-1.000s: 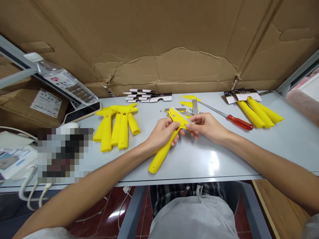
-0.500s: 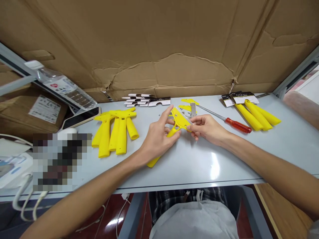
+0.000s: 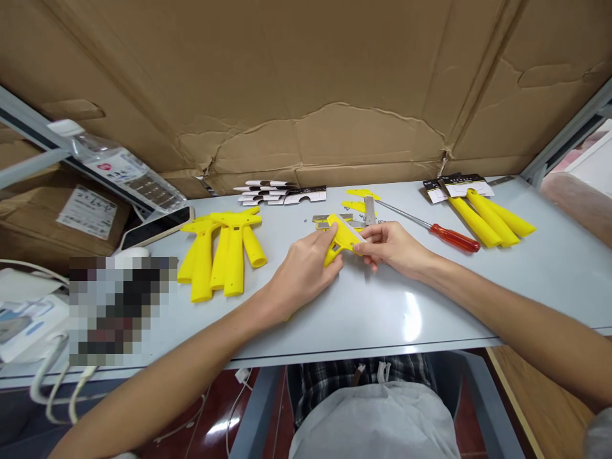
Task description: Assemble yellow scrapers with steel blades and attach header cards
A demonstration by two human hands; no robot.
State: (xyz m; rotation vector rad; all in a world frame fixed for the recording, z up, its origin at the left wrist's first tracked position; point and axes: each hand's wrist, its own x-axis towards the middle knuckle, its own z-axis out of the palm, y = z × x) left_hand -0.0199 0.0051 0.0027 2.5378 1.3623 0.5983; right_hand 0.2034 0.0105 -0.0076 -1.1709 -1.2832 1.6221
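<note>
Over the middle of the table I hold a yellow scraper (image 3: 341, 232) with a pale metal edge along its head. My left hand (image 3: 306, 264) is closed around its handle, the fingers up against the head. My right hand (image 3: 399, 250) pinches the lower right corner of the head, by the blade's end. Just behind lie metal strips (image 3: 370, 210), yellow cover pieces (image 3: 362, 193) and small screws. A screwdriver (image 3: 453, 238) with a red handle rests beyond my right hand. Most of the scraper's handle is hidden by my left hand.
Several yellow scraper handles (image 3: 234, 255) lie in a pile on the left. Folded cards (image 3: 306, 195) sit at the back. Carded scrapers (image 3: 482, 220) lie to the right. A phone (image 3: 155, 227), a plastic bottle (image 3: 124, 167) and cables (image 3: 52, 376) occupy the left side.
My left forefinger and thumb, spread before, have come down against the scraper's head. The scraper has tipped and dropped slightly. My right hand keeps its pinch at the corner.
</note>
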